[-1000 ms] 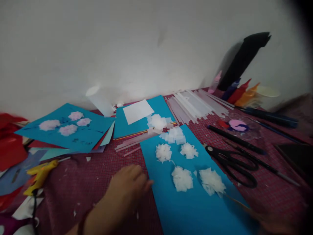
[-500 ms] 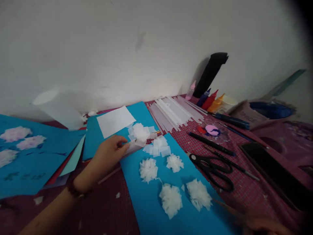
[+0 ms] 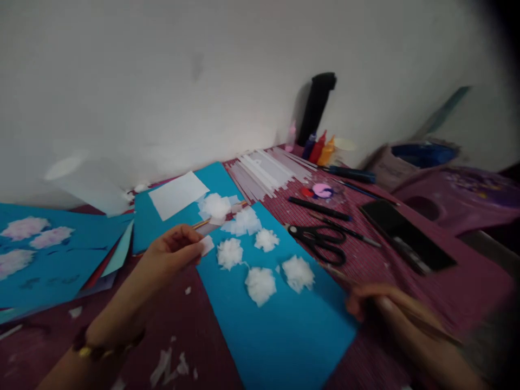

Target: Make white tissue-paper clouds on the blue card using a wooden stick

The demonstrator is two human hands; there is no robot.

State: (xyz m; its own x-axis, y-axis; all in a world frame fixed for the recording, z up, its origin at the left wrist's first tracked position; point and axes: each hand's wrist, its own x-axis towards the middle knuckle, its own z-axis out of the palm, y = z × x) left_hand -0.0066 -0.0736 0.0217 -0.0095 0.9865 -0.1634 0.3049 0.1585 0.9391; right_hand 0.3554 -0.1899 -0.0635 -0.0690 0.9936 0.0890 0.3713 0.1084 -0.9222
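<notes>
My left hand (image 3: 174, 252) pinches a small square of thin white paper (image 3: 207, 245) between thumb and fingers, above the left edge of the blue card (image 3: 284, 336). Beyond it are loose piles of similar white paper squares (image 3: 244, 221). Several fluffy white paper puffs (image 3: 260, 285) sit on the card. At the card's right side, my right hand (image 3: 392, 306) is closed around a thin wooden stick (image 3: 430, 327), its front end pointing toward the puffs. Blur hides whether the stick has a brush tip.
Black-handled scissors (image 3: 319, 238), a dark pen (image 3: 319, 208) and a phone (image 3: 406, 235) lie to the right. White paper strips (image 3: 268, 176) and paint bottles (image 3: 319, 147) are by the wall. A finished-looking blue card with puffs (image 3: 44, 265) stands left; paper scraps (image 3: 166, 368) lie in front.
My left hand has drawn back from the paper pile with a small paper square in its fingers. My right hand has come further into view with the stick. The camera view has shifted.
</notes>
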